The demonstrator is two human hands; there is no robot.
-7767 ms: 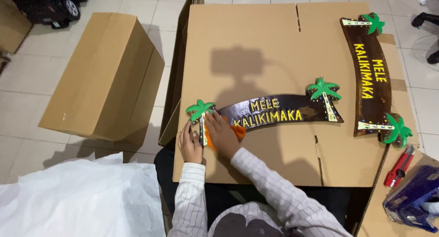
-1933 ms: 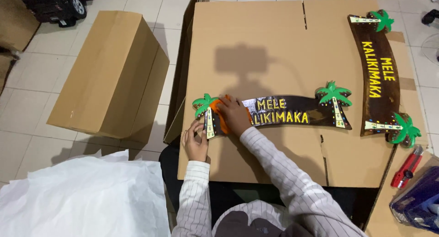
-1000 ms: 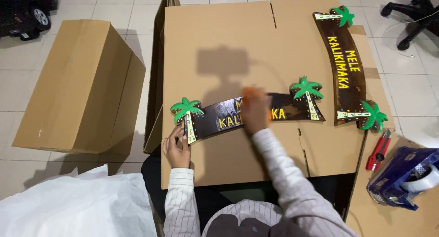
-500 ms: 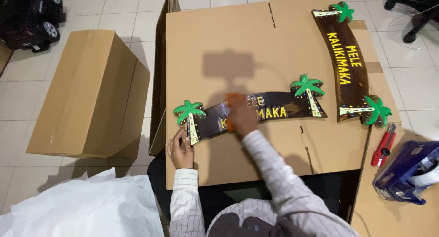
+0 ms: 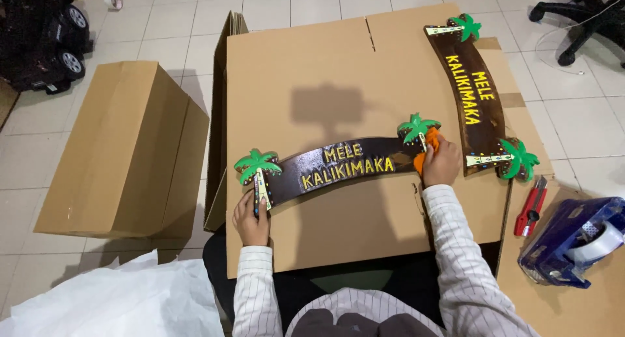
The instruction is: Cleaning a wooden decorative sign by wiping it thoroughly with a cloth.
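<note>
A dark brown curved wooden sign (image 5: 338,168) with yellow lettering and a green palm tree at each end lies on a flat cardboard sheet (image 5: 325,70). My left hand (image 5: 252,221) holds the sign's left end, below the left palm tree. My right hand (image 5: 441,161) presses an orange cloth (image 5: 426,148) against the sign's right end, at the right palm tree. A second sign of the same kind (image 5: 478,96) lies at the sheet's right side, running from far to near.
A closed cardboard box (image 5: 124,148) stands on the tiled floor at left. White plastic wrap (image 5: 124,301) lies at the near left. A red cutter (image 5: 530,207) and a blue tape dispenser (image 5: 573,239) sit at right. A black toy car (image 5: 39,41) and chair base (image 5: 586,18) stand far off.
My right hand has slid the orange cloth along the sign from its left end, across the lettering, to the right palm tree. My left hand has stayed on the left end.
</note>
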